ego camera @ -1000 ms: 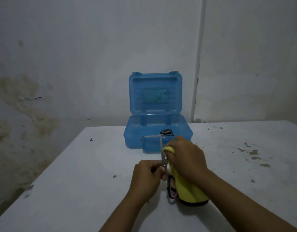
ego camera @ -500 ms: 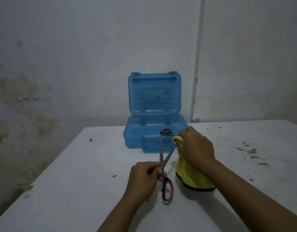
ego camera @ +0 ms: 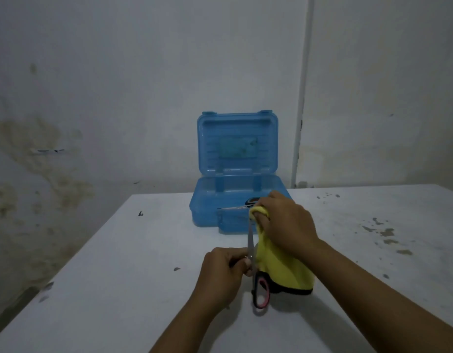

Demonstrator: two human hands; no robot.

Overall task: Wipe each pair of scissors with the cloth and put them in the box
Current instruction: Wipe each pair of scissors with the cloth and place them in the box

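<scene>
My left hand (ego camera: 224, 270) grips a pair of scissors (ego camera: 251, 247) by the handle, blades pointing away toward the box; a red and black handle loop (ego camera: 261, 294) hangs below my fist. My right hand (ego camera: 286, 221) pinches a yellow cloth (ego camera: 279, 268) with a dark hem around the blade tips, and the cloth drapes down to the table. Just beyond stands a blue translucent plastic box (ego camera: 207, 207) with its lid (ego camera: 237, 142) upright. Another pair of scissors (ego camera: 242, 205) lies inside it, partly hidden by my right hand.
The white table (ego camera: 118, 276) carries dark specks at the left and brownish stains (ego camera: 386, 233) at the right. A stained wall rises behind it, with a white pipe (ego camera: 300, 123) running down right of the box.
The scissor blades were spread half a second ago and are together now. My right hand with the cloth has moved left onto the blade tips from further right.
</scene>
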